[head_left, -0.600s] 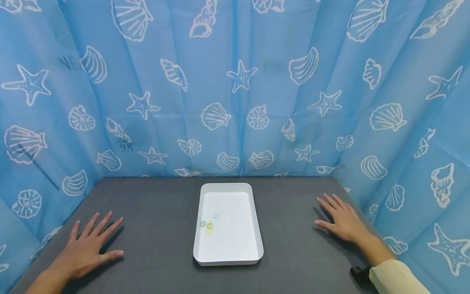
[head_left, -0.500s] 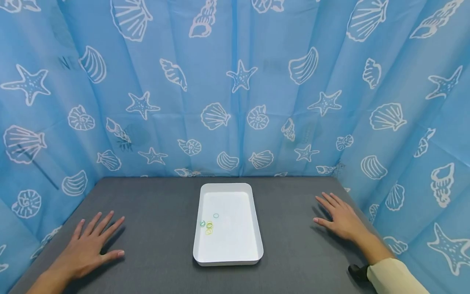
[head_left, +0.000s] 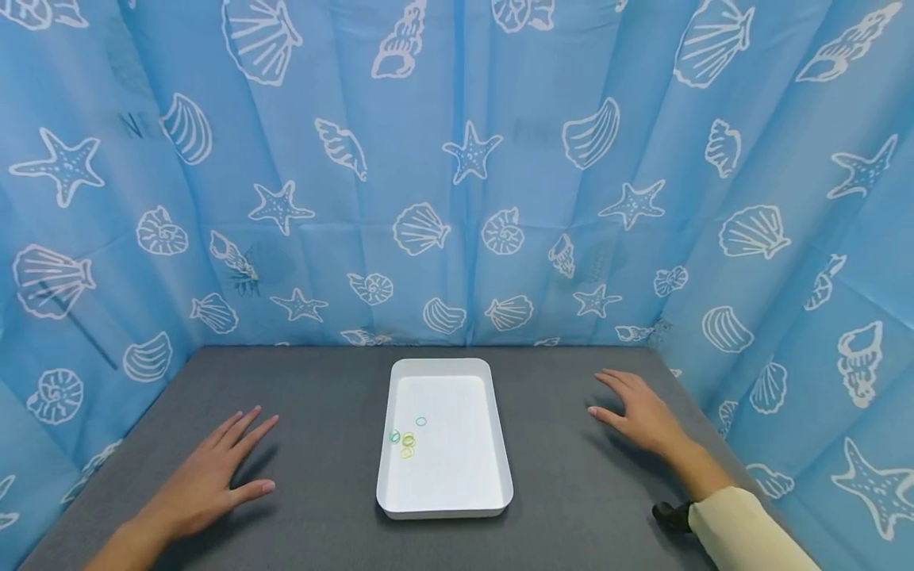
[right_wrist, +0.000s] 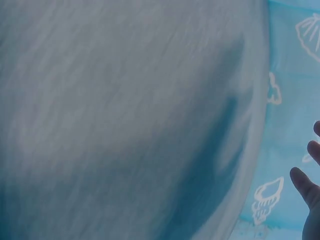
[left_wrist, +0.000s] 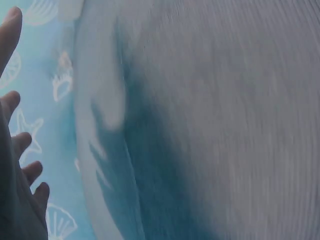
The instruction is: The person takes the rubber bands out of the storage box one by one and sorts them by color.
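A white rectangular tray [head_left: 457,488] lies in the middle of the grey table. Toward its left side sit several small thin bands: a yellow band [head_left: 408,453], a teal band [head_left: 395,436] and a lone green-blue band [head_left: 421,422]. Left of the tray, my left hand [head_left: 207,480] hovers over the table with fingers extended and holds nothing. On the other side my right hand [head_left: 643,412] is likewise raised above the surface, fingers loosely stretched, holding nothing. Only fingertips and part of the palm show in the left wrist view; a few fingers [right_wrist: 302,182] show in the right wrist view.
The grey table [head_left: 321,396] surrounds the tray. A blue curtain [head_left: 457,270] with white shells and starfish hangs behind and along both sides. A black wrist device [head_left: 671,517] sits by the light sleeve [head_left: 750,527] on the right arm.
Both hands have moved inward toward the tray, the left to the right and the right to the left. The head view has shifted very slightly. Tray and bands stay in place.
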### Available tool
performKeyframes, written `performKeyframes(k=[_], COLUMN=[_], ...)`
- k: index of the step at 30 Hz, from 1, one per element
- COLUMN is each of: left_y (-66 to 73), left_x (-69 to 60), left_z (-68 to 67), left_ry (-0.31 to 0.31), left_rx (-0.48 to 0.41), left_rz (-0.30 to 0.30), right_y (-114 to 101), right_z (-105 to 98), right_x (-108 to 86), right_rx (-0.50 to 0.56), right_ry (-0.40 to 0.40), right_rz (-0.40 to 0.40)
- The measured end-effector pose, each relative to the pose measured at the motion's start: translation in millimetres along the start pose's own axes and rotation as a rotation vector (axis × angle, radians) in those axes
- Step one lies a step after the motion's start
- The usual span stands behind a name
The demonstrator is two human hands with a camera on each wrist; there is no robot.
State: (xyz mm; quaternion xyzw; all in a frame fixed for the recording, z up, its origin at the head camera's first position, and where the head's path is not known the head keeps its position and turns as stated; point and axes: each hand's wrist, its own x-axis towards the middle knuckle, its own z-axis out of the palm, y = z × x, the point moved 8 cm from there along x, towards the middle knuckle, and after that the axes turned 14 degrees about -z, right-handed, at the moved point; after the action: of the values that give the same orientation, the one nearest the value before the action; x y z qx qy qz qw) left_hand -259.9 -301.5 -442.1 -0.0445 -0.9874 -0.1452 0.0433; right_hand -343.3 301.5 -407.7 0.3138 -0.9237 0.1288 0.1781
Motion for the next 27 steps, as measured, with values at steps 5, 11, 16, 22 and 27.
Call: performKeyframes(k=[5, 11, 16, 22, 27], left_y=[14.6, 34.7, 50.7, 60.3, 67.1], left_x=[3.8, 9.7, 11.8, 13.3, 16.9], left_z=[6.2, 10.5, 14.8, 19.5, 27.2], left_ry=[-0.034, -0.064, -0.087, -0.11, -0.155], left_rx=[-0.044, -0.145, -0.251, -0.319, -0.35], left_rz=[-0.014, -0.023, -0.021, -0.033, -0.069], right_y=[-4.1, -8.8, -15.9, -27.2, -34.6], right_z=[3.6, 5.8, 8.2, 13.5, 17.4], right_x=[13.2, 26.4, 38.5, 54.9, 64.5], right_rx=[0.089, 0.165, 0.225, 0.291, 0.298], right_ry=[0.017, 0.053, 0.087, 0.119, 0.125], right_rz=[0.037, 0.069, 0.092, 0.115, 0.135])
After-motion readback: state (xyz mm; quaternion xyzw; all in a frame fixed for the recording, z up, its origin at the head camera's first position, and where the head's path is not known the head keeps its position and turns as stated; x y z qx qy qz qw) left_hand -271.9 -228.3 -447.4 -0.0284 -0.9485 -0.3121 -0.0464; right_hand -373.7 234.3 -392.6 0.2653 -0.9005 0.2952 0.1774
